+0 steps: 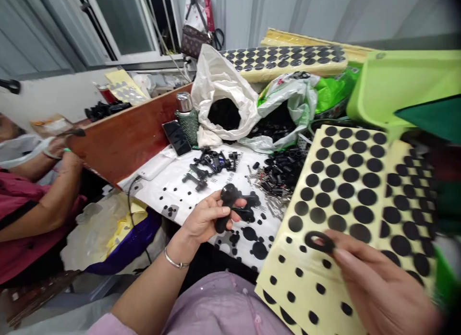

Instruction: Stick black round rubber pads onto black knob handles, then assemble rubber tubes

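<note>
A cluttered table carries a yellow sheet of round black pads (lower rows stripped to small centre dots, upper rows full). The left hand has its grip closed around a black plastic part above the table. The right hand pinches a peeled black ring over the sheet.

Table w/ white cover: blk parts, phone, flask, bags, sticker sheets.
</note>
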Demonstrator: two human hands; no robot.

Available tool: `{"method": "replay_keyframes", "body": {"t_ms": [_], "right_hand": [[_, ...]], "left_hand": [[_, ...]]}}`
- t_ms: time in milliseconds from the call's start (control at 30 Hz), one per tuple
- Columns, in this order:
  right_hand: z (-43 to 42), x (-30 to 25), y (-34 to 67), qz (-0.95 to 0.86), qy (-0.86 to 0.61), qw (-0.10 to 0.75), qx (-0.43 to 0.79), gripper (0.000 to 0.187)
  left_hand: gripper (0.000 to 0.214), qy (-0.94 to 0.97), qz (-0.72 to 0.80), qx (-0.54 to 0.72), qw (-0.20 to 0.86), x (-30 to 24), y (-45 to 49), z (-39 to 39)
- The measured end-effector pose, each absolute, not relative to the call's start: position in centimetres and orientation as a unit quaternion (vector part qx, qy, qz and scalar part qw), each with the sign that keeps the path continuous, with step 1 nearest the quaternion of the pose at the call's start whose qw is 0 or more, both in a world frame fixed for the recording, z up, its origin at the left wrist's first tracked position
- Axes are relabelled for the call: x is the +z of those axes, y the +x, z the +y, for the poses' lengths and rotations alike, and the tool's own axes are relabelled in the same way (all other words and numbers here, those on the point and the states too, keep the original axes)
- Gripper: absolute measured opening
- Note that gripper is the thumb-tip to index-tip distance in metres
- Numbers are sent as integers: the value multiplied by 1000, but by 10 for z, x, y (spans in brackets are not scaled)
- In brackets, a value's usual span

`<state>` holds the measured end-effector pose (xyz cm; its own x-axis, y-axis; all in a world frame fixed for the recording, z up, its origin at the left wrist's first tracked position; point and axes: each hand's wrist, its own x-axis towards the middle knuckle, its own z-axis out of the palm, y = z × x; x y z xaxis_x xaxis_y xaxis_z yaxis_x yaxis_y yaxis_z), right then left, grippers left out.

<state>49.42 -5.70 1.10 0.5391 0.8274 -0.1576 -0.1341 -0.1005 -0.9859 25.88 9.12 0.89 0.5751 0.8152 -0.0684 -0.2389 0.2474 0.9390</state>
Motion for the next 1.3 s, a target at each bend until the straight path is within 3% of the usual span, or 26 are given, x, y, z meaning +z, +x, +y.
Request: {"method": "replay_keyframes", "body": {"t_ms": [100,333,1300], "right_hand": [[-44,32,480,-307,-578,587,477,17],[-33,43,471,-324,-536,569,533,13],[-34,37,471,-338,-540,557,533,15]], "left_hand": [[56,455,253,303,798,13,285,73],[60,519,286,250,766,14,309,51],[58,551,290,222,750,2,316,42]]}}
